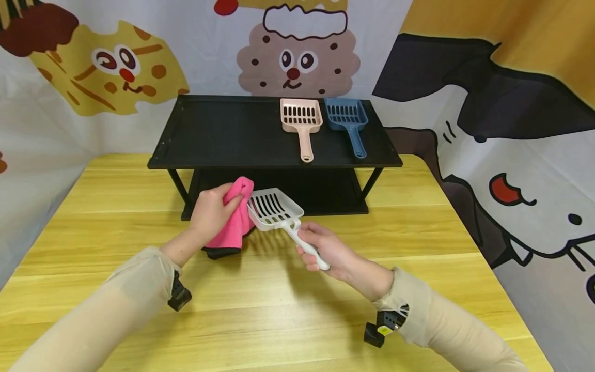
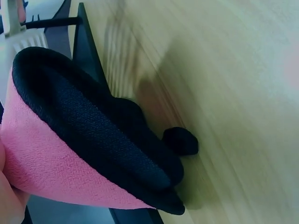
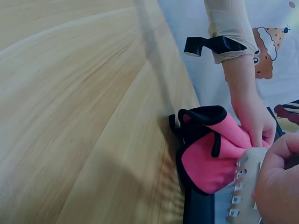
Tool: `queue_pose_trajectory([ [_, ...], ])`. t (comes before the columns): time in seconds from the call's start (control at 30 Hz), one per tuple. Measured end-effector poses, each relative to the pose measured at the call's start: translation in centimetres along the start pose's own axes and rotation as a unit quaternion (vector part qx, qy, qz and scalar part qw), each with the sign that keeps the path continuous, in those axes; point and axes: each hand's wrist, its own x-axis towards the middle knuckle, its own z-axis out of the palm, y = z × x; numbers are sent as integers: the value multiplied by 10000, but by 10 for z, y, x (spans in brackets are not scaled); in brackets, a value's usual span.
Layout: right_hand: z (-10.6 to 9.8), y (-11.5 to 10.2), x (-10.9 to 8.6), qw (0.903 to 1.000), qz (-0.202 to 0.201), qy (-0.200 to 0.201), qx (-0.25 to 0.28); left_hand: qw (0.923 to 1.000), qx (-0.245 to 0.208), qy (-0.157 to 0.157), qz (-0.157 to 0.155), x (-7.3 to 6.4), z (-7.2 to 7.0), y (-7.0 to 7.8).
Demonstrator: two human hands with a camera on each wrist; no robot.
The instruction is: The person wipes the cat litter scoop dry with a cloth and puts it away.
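Observation:
In the head view a white slotted litter scoop (image 1: 275, 207) is raised over the table's middle, its handle gripped by my right hand (image 1: 327, 249). My left hand (image 1: 210, 211) pinches a pink cloth (image 1: 234, 227) with black edging at the scoop's left rim. The cloth's lower part hangs down near the table. In the left wrist view the cloth (image 2: 70, 163) shows a dark inner side folded open. From the right wrist, the scoop (image 3: 246, 186) appears edge-on, close beside the cloth (image 3: 210, 161); part of it is hidden by my right hand (image 3: 280, 182).
A black two-tier rack (image 1: 223, 132) stands at the back of the wooden table (image 1: 279, 320). On its upper shelf lie a pink litter scoop (image 1: 301, 121) and a blue litter scoop (image 1: 347, 120), side by side at the right. A cartoon-printed curtain (image 1: 204, 62) hangs behind.

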Motion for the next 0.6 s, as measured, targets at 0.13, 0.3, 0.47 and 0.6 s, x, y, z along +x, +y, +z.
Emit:
queue_pose_trajectory([
  [0.13,-7,2,-6,9997,-60,-190,-136,9998,-30,-36,-199,4,-5,-3],
  [0.3,-31,4,-14,9941,-190,-672,-825,9991,-130,-125,-373,10,-16,-6],
  [0.47,-60,1,-17,9710,-163,-1393,-1937,9954,-495,-736,-372,14,-28,-5],
  [0.6,-70,-5,-14,9507,-46,-1636,-2633,9826,-899,-1620,-155,17,-30,4],
])
